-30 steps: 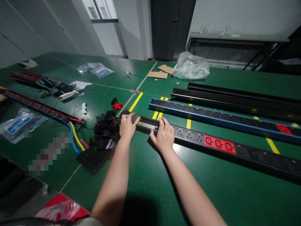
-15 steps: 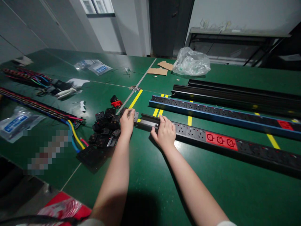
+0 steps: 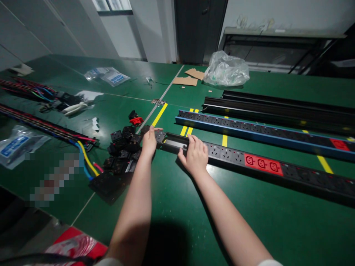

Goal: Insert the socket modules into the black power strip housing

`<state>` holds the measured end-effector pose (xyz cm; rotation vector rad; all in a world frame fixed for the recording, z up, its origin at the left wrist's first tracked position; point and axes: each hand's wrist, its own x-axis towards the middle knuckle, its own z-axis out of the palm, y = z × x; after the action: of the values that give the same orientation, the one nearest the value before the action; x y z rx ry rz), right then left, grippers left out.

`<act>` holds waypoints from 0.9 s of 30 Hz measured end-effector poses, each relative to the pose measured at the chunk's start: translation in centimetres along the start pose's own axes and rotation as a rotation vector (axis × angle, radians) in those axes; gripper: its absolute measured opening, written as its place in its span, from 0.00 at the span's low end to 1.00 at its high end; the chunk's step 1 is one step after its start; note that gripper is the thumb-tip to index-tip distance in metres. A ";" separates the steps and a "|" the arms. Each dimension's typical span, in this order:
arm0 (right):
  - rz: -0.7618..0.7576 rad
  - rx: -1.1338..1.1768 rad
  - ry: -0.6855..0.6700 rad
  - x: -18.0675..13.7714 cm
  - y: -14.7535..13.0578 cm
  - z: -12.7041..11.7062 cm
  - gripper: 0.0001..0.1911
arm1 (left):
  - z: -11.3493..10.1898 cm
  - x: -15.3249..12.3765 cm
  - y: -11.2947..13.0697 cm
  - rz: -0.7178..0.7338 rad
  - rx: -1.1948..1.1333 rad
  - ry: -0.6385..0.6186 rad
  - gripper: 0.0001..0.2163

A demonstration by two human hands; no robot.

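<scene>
- In the head view, the black power strip (image 3: pixel 220 152) is spanned by the right hand (image 3: pixel 196 153), thumb parted from fingers; firmness cannot be told.
- Beside the left hand (image 3: pixel 149 142), its hold unclear, socket modules (image 3: pixel 122 152) are heaped.

Left hand (image 3: pixel 149 143), right hand (image 3: pixel 196 155) at black socket strip (image 3: pixel 260 167)

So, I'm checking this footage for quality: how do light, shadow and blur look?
Head view: glare brightens the green table near the right hand; head view: a dark shadow falls between the forearms; head view: the long socket strip looks dim and soft toward its right end; head view: a pixelated patch hides detail at picture left.
</scene>
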<state>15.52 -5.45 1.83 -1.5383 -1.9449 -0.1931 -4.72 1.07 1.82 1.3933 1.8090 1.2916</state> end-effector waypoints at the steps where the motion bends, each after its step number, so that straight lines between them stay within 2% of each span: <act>1: 0.000 0.000 -0.002 0.0 0.0 0.0 0.30 | 0.0 0.1 -0.1 -0.004 0.015 0.015 0.34; 8: -0.001 -0.011 -0.023 0.0 0.0 0.0 0.28 | 0.4 0.1 -0.5 -0.037 0.072 0.042 0.33; 15: -0.001 0.005 -0.009 0.0 -0.1 -0.2 0.26 | 0.9 -0.2 -0.2 0.012 0.093 -0.183 0.29; 19: -0.003 0.003 -0.011 0.1 0.0 -0.1 0.26 | 0.5 -0.2 -0.2 0.152 0.167 -0.328 0.22; 21: 0.000 0.002 -0.012 0.1 0.0 -0.1 0.26 | 0.4 -0.5 -0.2 0.189 0.207 -0.362 0.22; 23: 0.003 0.002 -0.015 0.1 0.0 -0.1 0.26 | 0.7 -1.0 -0.1 0.183 0.227 -0.325 0.25; 25: 0.004 0.003 -0.016 0.0 0.0 -0.1 0.26 | 1.2 -1.7 0.1 0.150 0.225 -0.198 0.27; 27: 0.004 0.002 -0.015 0.0 0.0 -0.1 0.26 | 1.9 -2.5 0.6 0.122 0.211 -0.048 0.25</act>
<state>15.52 -5.48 1.88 -1.5465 -1.9533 -0.1785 -2.06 -0.53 1.23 1.6562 1.8976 1.1410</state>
